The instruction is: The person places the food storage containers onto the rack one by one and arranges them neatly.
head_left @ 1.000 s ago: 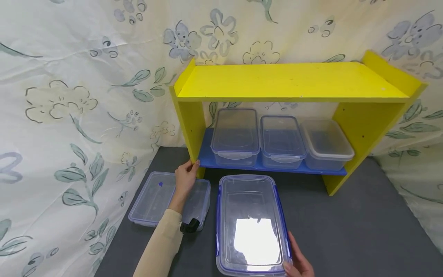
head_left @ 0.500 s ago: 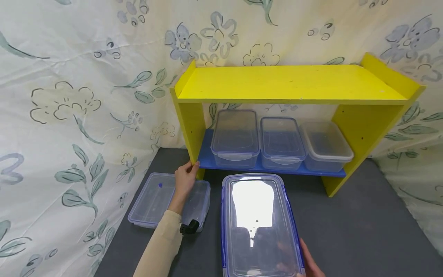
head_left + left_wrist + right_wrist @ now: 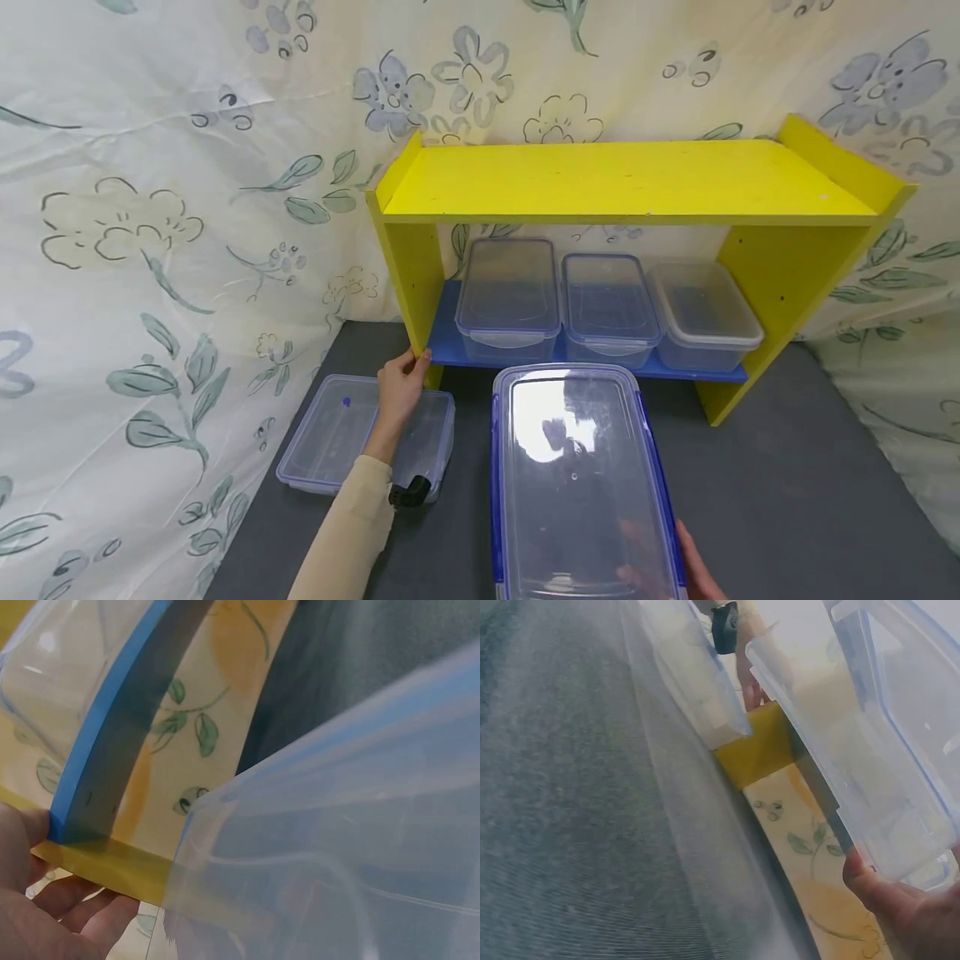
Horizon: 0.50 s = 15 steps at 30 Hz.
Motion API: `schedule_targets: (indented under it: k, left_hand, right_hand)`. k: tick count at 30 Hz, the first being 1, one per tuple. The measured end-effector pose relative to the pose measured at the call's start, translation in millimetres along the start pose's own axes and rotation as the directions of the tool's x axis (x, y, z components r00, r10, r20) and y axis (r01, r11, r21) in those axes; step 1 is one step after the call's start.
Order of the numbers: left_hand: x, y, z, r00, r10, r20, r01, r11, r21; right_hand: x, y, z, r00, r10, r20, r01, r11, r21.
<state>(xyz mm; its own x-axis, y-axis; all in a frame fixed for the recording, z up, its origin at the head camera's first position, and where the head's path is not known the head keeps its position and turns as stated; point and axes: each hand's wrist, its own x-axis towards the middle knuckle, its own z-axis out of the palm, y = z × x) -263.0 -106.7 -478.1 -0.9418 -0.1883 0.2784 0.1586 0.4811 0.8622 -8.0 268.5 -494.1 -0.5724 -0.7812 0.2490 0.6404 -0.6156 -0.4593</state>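
Note:
My left hand (image 3: 402,382) grips the bottom of the left side panel of a yellow shelf (image 3: 622,179), thumb on its front edge. The left wrist view shows those fingers (image 3: 41,900) against the yellow edge (image 3: 105,864) beside the blue lower board (image 3: 112,727). My right hand (image 3: 693,573) holds the near right corner of a large clear container with a blue-rimmed lid (image 3: 581,483), in front of the shelf. In the right wrist view the thumb (image 3: 881,896) presses this container's (image 3: 889,742) rim, and it is held tilted above the table.
Three clear lidded containers (image 3: 609,304) stand side by side on the blue lower board (image 3: 450,343). A flat clear container (image 3: 337,433) lies on the dark grey table (image 3: 787,483) left of the shelf, under my left forearm. Floral cloth hangs behind and at both sides.
The large container has moved away from me toward the shelf and a little right, carried by my right hand. My left hand has stayed on the shelf's side panel.

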Motion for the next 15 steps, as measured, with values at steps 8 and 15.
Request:
schedule_targets:
  k: [8, 15]
  left_hand:
    - [-0.9, 0.3, -0.9, 1.000, -0.001, 0.000, 0.001, 1.000, -0.008]
    - [-1.9, 0.8, -0.3, 1.000, 0.009, -0.003, -0.009, 1.000, 0.003]
  right_hand:
    - [3, -5, 24, 0.992, -0.114, 0.062, 0.106, 0.987, 0.123]
    - [0, -4, 30, 0.981, -0.189, 0.055, 0.177, 0.970, 0.167]
